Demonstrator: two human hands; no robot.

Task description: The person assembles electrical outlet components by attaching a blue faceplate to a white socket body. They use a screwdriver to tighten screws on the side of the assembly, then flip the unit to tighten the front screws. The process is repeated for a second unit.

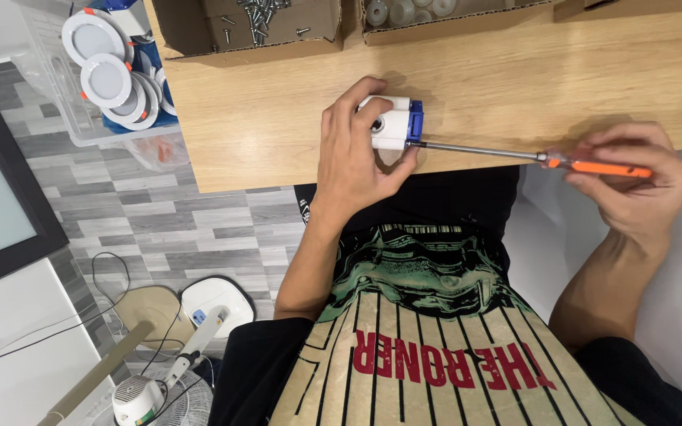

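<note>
My left hand [354, 154] grips a small white box-shaped part with a blue end [394, 126], pressing it on the wooden table [514, 79] near the front edge. My right hand [633, 185] holds a long screwdriver with an orange handle [601, 167]. Its metal shaft [475, 150] runs left and its tip meets the blue end of the white part.
A cardboard box of loose screws [254, 24] and another box of round translucent parts [427, 12] stand at the table's far edge. A clear bin of round white lamps [108, 75] sits to the left. A fan [140, 398] and cables lie on the tiled floor.
</note>
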